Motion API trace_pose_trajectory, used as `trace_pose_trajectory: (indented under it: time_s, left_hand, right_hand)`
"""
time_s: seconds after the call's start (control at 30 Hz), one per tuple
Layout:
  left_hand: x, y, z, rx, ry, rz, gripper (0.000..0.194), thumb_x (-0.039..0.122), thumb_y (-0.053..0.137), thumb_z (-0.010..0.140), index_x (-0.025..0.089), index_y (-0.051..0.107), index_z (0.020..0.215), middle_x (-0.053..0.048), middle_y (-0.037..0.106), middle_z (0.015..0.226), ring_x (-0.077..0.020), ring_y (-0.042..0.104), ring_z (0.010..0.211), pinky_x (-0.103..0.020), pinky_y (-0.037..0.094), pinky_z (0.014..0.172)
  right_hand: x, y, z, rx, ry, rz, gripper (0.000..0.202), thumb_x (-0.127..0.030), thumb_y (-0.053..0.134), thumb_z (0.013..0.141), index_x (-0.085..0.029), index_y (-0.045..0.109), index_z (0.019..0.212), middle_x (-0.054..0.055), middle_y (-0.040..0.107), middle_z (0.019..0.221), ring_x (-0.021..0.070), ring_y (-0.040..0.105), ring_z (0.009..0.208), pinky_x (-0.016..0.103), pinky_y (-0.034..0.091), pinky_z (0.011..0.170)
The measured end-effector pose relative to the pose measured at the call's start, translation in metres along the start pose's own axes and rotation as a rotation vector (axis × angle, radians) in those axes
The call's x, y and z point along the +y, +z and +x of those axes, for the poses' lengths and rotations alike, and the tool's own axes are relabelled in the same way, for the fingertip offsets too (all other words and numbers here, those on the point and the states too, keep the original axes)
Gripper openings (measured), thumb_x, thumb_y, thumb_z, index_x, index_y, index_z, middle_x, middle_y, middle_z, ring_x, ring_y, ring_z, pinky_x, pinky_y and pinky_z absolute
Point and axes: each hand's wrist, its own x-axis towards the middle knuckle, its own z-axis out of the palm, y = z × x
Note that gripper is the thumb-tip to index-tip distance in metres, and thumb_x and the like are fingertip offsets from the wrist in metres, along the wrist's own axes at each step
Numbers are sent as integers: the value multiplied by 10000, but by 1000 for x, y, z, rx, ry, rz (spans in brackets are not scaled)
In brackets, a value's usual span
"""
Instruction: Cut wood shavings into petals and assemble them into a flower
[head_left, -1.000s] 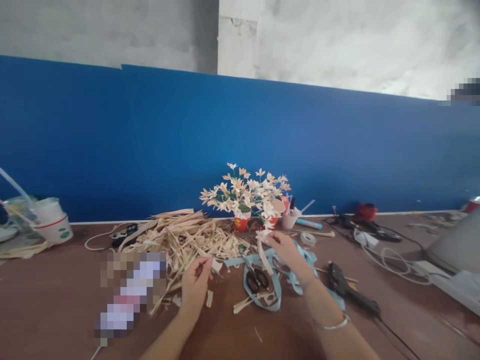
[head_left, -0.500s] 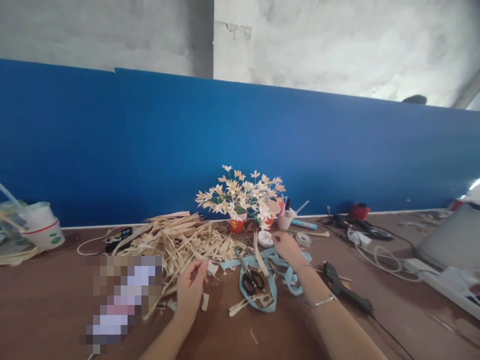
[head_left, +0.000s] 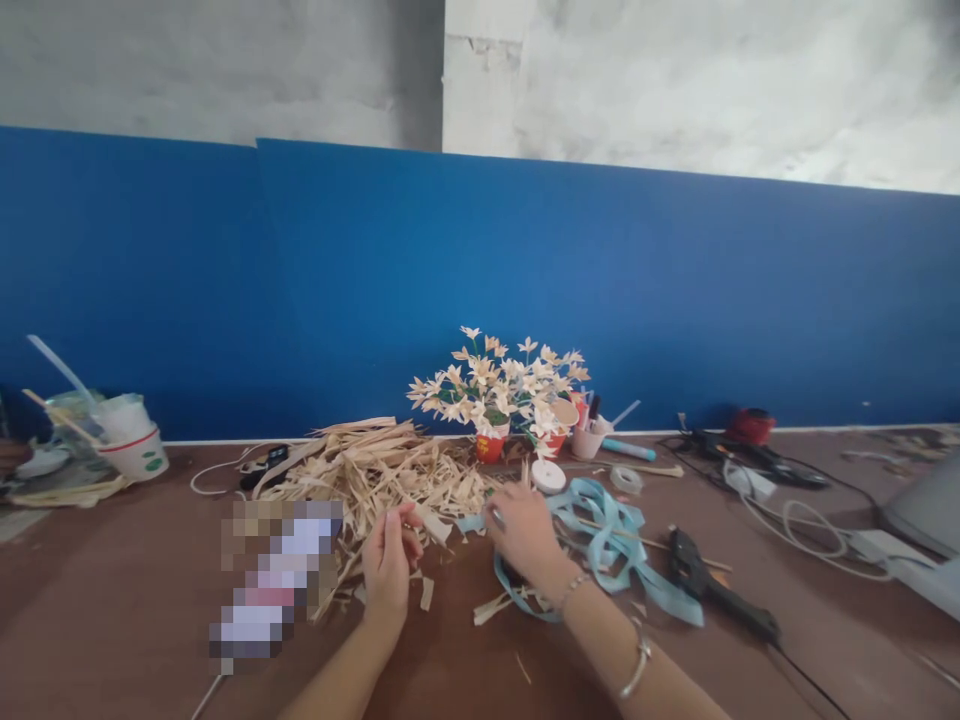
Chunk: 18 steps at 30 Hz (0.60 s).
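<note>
My left hand [head_left: 388, 562] is over the front edge of a heap of dry pale husk strips [head_left: 367, 465]. Its fingers are curled in, and whatever they hold, if anything, is hidden. A small pale husk piece [head_left: 437, 526] shows just beyond the fingertips. My right hand [head_left: 525, 525] reaches down, fingers bent, over the spot where black-handled scissors lay; it covers them and hides its grip. Beside it a light blue ribbon [head_left: 600, 530] lies in loose loops. A round white object [head_left: 548, 475] sits just behind that hand.
Pale husk flowers [head_left: 495, 385] stand in a red pot [head_left: 490, 446] at the back. A roll of tape [head_left: 625, 480] and a black glue gun [head_left: 716, 585] lie right, with cables. At left are a white cup [head_left: 139, 450] and a blurred-out device [head_left: 277, 585].
My right hand has come left and nearer from beside the white round object to over the scissors. The blue ribbon has shifted right and bunched up. The view has turned slightly left.
</note>
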Motion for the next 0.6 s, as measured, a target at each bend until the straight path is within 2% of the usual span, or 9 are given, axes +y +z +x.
trace_pose_trajectory:
  time_s: [0.03,0.13,0.2,0.27,0.37,0.47,0.53,0.6]
  left_hand:
    - [0,0,0,1,-3,-6,484,589,463,752,147,610,883,1,576,626,-79,450,389,-187,330,334]
    - [-1,-1,1,-6,-8,-6,481,589,467,749,147,607,880,4,575,614,-80,450,393,-186,340,339]
    - [-1,-2,1,-13,-6,-3,476,584,462,755,147,606,879,7,571,616,-76,443,392,-183,338,340]
    - [-1,-3,2,-29,-4,-4,465,572,457,764,147,605,885,7,572,631,-72,439,396,-179,334,343]
    - [0,-3,3,-58,-5,1,446,552,498,746,141,604,883,3,574,651,-71,436,397,-183,330,344]
    - [3,-1,2,-100,-36,32,423,537,584,676,137,611,810,7,573,620,-66,425,380,-179,304,336]
    - [4,2,1,-163,-97,66,411,529,619,638,132,617,744,22,546,532,-63,412,364,-169,281,334]
    - [5,6,-2,-255,-174,74,411,516,640,620,126,623,750,44,498,440,-62,397,349,-159,257,335]
  right_hand:
    - [-12,4,-1,-15,-94,22,114,-222,495,799,-210,598,846,49,575,909,205,470,911,312,304,772]
    - [-39,15,0,-29,-304,-8,225,-166,537,747,-214,563,965,60,540,992,220,437,949,326,305,779]
    - [-47,21,1,-25,-375,-44,232,-161,527,755,-208,561,980,74,531,1013,228,431,949,347,307,789]
    - [-50,25,4,-8,-378,-37,172,-173,516,771,-191,582,929,86,543,1000,233,439,943,361,313,795]
    - [-45,26,10,106,-210,137,121,-155,511,764,-180,609,830,73,593,918,226,473,923,359,325,806]
    - [-35,24,14,202,37,505,143,-144,496,741,-178,630,778,37,636,798,187,534,805,315,371,770]
    - [-31,22,14,183,138,748,136,-181,503,729,-164,638,737,19,639,708,162,547,692,273,406,687]
    - [-29,21,12,128,170,917,145,-238,521,725,-153,633,691,3,620,634,146,538,614,242,411,602]
